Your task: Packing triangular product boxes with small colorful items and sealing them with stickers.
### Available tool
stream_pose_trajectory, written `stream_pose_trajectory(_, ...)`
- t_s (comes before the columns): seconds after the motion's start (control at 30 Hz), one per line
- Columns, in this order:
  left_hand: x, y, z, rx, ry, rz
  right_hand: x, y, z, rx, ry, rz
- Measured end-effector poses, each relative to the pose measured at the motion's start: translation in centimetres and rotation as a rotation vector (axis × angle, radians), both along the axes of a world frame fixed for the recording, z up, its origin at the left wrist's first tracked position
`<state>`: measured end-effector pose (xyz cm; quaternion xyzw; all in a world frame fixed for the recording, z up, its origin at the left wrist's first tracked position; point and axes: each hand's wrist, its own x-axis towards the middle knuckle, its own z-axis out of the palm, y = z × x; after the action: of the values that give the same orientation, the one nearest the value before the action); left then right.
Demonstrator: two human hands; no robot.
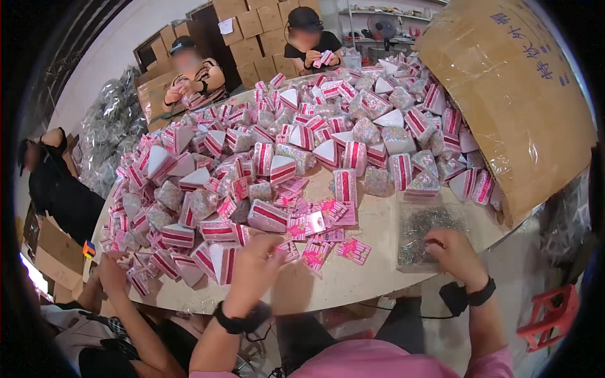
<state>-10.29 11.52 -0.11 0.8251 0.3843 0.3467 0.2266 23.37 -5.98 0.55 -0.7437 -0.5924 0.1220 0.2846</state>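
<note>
My left hand is over the near edge of the worktop, fingers curled right beside the loose pink cards. Honestly can't tell from here if that grip is apart or pinched on one. The cards lie in a messy spread around the middle of the near side. My right hand is at the clear tray of tiny metal bits, near edge, right of the cards; fingers look bent in, but can't tell if that grip's got anything. Huge heap of pink-and-white cake-slice thingies runs from the left edge to the far edge.
</note>
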Motion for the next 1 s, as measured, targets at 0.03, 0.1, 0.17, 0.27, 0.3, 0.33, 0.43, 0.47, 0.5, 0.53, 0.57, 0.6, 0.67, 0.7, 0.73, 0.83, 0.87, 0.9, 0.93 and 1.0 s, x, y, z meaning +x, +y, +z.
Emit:
stream_pose_trajectory(0.03,0.6,-0.7,-1.2,-0.007,0.061,-0.077,0.5,-0.1,-0.3,-0.022,-0.078,-0.007)
stream_pose_trajectory(0.1,1.9,-2.2,-3.1,0.086,0.230,-0.036,1.0,-0.2,-0.7,-0.062,-0.234,-0.023)
stream_pose_trajectory(0.17,2.6,-3.0,-3.6,0.144,0.292,-0.019,1.8,-0.1,-1.5,-0.057,-0.242,-0.005)
stream_pose_trajectory(0.27,2.8,-3.1,-3.2,0.150,0.320,-0.003,3.1,0.5,-2.5,-0.087,-0.200,0.067)
stream_pose_trajectory(0.3,2.5,-2.7,-3.6,0.131,0.343,-0.025,3.6,0.8,-2.5,-0.104,-0.177,0.096)
stream_pose_trajectory(0.33,2.2,-2.0,-4.0,0.112,0.358,-0.049,3.8,0.9,-2.3,-0.082,-0.142,0.100)
stream_pose_trajectory(0.43,2.3,-2.3,-2.9,0.060,0.401,-0.001,4.1,1.4,-1.7,-0.030,-0.008,0.084)
stream_pose_trajectory(0.47,2.5,-2.5,-2.2,0.045,0.417,0.032,4.5,1.4,-1.8,-0.020,0.056,0.064)
stream_pose_trajectory(0.5,1.9,-1.7,-2.7,0.061,0.299,-0.052,5.0,1.4,-1.8,-0.010,0.120,0.043)
stream_pose_trajectory(0.53,1.8,-1.5,-2.3,0.039,0.278,-0.057,5.3,1.4,-1.9,0.000,0.128,0.032)
stream_pose_trajectory(0.57,1.9,-1.3,-1.7,0.017,0.257,-0.062,5.7,1.5,-1.8,0.010,0.137,0.020)
stream_pose_trajectory(0.6,1.9,-1.2,-1.3,-0.004,0.236,-0.066,6.0,1.4,-1.7,0.020,0.145,0.008)
stream_pose_trajectory(0.67,1.9,-0.7,-1.0,0.120,0.195,-0.086,6.2,1.3,-1.2,0.064,0.202,0.008)
stream_pose_trajectory(0.7,2.2,-0.7,-0.4,0.181,0.155,-0.103,6.4,1.2,-0.9,0.086,0.230,0.008)
stream_pose_trajectory(0.73,2.5,-0.5,0.0,0.241,0.117,-0.117,6.7,1.2,-0.6,0.090,0.250,0.012)
stream_pose_trajectory(0.83,2.7,-0.4,0.6,-0.019,0.053,-0.080,7.2,1.1,1.0,0.059,0.271,0.015)
stream_pose_trajectory(0.87,2.7,-0.6,0.9,-0.128,0.021,-0.072,7.3,1.3,1.5,0.060,0.279,0.009)
stream_pose_trajectory(0.9,2.8,-0.7,1.3,-0.194,-0.004,-0.078,7.4,1.4,1.8,0.062,0.286,0.003)
stream_pose_trajectory(0.93,2.9,-0.6,1.2,-0.235,-0.049,-0.073,7.3,1.4,2.2,0.064,0.290,-0.004)
stream_pose_trajectory(1.0,3.0,-0.5,0.8,-0.316,-0.136,-0.062,6.7,1.3,3.1,0.025,0.486,-0.058)
